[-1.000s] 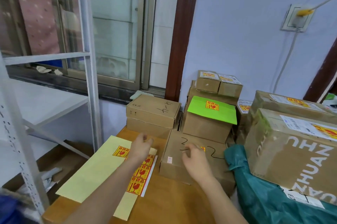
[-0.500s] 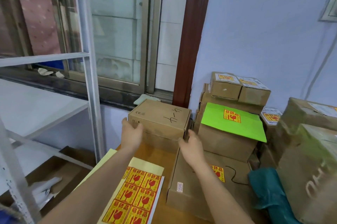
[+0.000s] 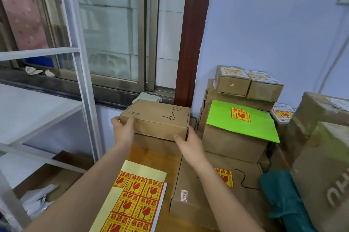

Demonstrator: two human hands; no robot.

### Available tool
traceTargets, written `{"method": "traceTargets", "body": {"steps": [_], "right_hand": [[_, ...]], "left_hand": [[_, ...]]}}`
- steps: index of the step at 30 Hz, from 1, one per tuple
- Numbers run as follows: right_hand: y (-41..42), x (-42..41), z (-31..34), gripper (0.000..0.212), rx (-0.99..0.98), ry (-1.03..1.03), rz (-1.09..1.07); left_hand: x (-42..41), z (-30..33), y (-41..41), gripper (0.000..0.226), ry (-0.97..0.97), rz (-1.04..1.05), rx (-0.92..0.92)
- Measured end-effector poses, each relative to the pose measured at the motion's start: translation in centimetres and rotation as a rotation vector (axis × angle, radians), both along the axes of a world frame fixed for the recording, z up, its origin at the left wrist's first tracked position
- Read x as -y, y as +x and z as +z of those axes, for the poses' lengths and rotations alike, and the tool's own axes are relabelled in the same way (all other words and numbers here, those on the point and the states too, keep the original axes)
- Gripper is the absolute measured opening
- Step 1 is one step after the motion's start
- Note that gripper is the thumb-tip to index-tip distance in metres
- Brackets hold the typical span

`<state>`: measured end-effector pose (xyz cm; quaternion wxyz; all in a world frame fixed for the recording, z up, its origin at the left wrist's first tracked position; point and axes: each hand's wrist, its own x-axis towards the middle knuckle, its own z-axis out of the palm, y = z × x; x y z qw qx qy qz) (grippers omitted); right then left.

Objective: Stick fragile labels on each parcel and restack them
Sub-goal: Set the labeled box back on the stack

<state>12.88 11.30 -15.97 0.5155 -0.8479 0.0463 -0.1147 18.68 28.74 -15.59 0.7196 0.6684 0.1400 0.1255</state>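
Evidently between labellings, the left hand and right hand clasp opposite ends of the unlabelled box, marked "CE" and a handwritten scrawl, atop another box just beyond the label sheet below the wrists; presumably it next needs lifting down for a sticker.

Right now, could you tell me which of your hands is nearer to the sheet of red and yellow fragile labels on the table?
Left. The left hand grips the handwritten brown cardboard box at its left end, directly above the label sheet; the right hand holds the box's right corner, further right.
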Motion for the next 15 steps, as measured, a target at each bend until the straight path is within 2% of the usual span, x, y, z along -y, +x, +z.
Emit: {"method": "traceTargets", "body": {"steps": [8, 15], "right_hand": [[-4.8, -0.6, 2.5, 0.044, 0.086, 0.073, 0.018], [-11.5, 0.3, 2.8, 0.032, 0.092, 0.133, -0.077]], "left_hand": [[-1.3, 2.2, -4.4, 0.031, -0.138, 0.127, 0.083], [-2.0, 2.2, -10.4, 0.021, -0.243, 0.127, 0.060]]}}
